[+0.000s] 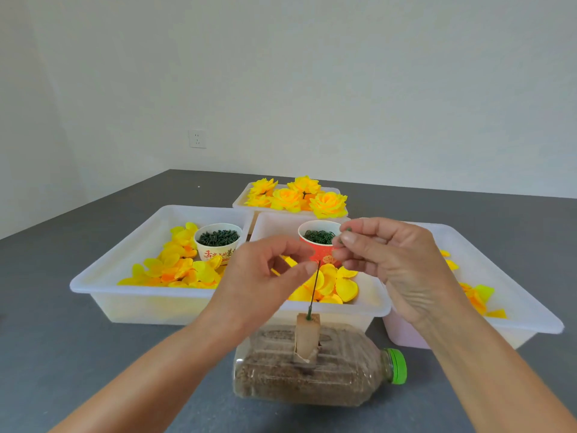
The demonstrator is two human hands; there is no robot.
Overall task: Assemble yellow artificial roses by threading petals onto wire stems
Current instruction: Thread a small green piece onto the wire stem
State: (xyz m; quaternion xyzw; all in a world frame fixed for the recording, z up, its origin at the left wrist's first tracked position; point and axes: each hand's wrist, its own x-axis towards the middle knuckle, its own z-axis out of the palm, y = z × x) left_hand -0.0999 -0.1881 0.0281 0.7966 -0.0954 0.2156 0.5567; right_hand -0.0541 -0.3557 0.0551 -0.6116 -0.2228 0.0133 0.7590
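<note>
While the left hand [274,270] pinches the tip of the green wire stem [314,290], the right hand [387,260] pinches a small green piece [347,229] just above and apart. That stem stands in a wooden block [307,337] on a sand-filled bottle [312,370]. Behind lie trays of yellow petals [331,285] and finished roses [296,195].

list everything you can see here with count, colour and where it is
translucent white plastic trays: four, on the grey table
finished yellow fabric roses: several, far tray
loose yellow fabric petals: many, three near trays
white paper cup: one, left tray, holds dark green pieces
red paper cup: one, middle tray, same pieces
green wire stem: one, upright in block on sand-filled clear bottle
left hand: fingers pinch stem top
right hand: fingers pinch small green piece
</note>
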